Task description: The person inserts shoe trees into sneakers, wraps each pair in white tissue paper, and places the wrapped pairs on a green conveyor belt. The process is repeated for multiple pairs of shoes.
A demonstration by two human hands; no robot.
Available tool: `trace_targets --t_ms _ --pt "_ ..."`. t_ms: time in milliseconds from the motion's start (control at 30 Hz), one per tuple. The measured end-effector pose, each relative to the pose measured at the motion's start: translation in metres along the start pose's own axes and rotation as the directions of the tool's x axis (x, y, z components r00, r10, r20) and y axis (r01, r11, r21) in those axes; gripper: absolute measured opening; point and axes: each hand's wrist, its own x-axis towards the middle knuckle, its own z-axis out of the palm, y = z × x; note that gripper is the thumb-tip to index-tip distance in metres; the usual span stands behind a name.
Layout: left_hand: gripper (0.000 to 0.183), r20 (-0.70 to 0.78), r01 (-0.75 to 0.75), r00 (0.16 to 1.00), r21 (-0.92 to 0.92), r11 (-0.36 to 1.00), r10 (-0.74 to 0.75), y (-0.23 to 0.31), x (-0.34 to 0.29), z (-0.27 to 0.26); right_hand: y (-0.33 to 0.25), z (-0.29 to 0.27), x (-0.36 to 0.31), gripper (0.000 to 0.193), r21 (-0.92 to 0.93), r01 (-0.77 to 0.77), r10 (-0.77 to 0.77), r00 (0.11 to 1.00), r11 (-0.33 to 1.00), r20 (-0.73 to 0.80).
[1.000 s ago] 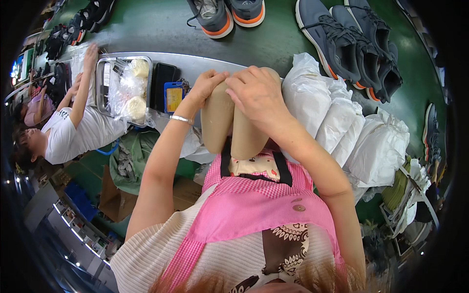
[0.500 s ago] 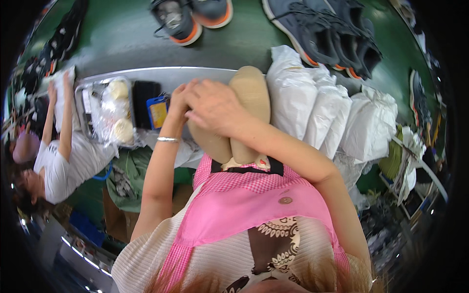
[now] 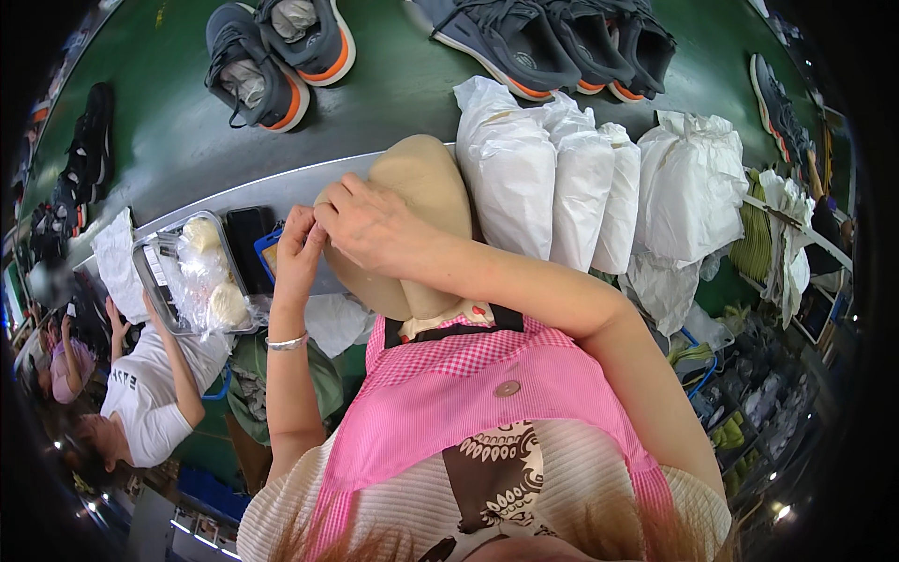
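Observation:
My left hand (image 3: 302, 236) is closed, thumb and fingers pinched together. Just beside it, the fingers of my right hand (image 3: 370, 225) are also bent into a pinch, and the two sets of fingertips meet. Anything between them is too small or hidden to make out. Both hands are over the left one of two rounded beige forms (image 3: 426, 178), which look like my covered knees. A blue-edged card holder (image 3: 269, 251) lies close to my left hand, partly covered by it.
Dark grey sneakers with orange and white soles (image 3: 257, 70) stand on the green table (image 3: 375, 103). White paper-wrapped bundles (image 3: 510, 169) line its near edge at right. At left are a clear tray (image 3: 192, 272) with pale round items and a black phone-like slab (image 3: 248, 245). A person (image 3: 154, 398) sits further left.
The view has shifted, so the sneakers appear further left. My right hand has drawn off my left hand, which it had overlapped; now their pinched fingertips meet.

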Motion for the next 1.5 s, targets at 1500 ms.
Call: trace_targets --t_ms 1500 --pt "0.037 0.107 0.225 0.972 -0.685 0.693 -0.211 0.113 -0.035 0.238 0.199 -0.316 -0.473 0.024 -0.290 -0.683 0.645 0.729 0.670 -0.228"
